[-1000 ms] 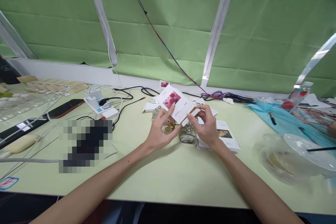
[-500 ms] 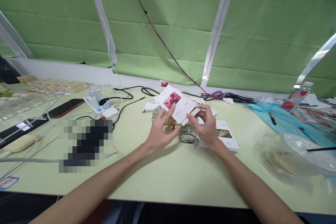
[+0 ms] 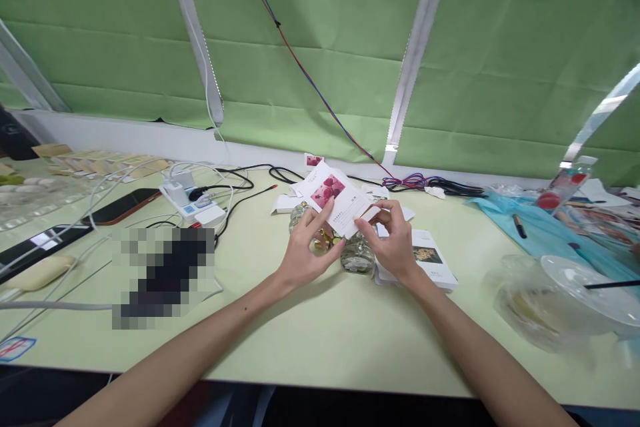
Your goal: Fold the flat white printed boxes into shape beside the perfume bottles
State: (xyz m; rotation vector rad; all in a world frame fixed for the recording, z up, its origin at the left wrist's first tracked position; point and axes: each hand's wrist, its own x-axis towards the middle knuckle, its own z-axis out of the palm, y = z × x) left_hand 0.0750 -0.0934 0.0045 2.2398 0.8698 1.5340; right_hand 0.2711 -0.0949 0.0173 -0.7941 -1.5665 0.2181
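A small white carton (image 3: 335, 197) with a pink flower picture is held up over the table, tilted, by both hands. My left hand (image 3: 306, 247) grips its left lower side, thumb and fingers pinched on it. At the carton's right end my right hand (image 3: 393, 237) has its fingers closed on the end flap. Under the hands stand two clear glass bottles (image 3: 356, 257), one with a gold cap. Another white carton (image 3: 430, 263) with a yellow flower picture lies flat just right of my right hand.
A power strip with chargers (image 3: 193, 203), cables and phones (image 3: 117, 207) lie at the left. Further flat cartons (image 3: 287, 203) lie behind the hands. A clear plastic container with lid (image 3: 565, 300) and a blue cloth (image 3: 545, 230) sit at the right. Green blinds back the table.
Almost nothing has moved. My right hand's fingers have shifted slightly on the carton's end flap; the carton stays where it was.
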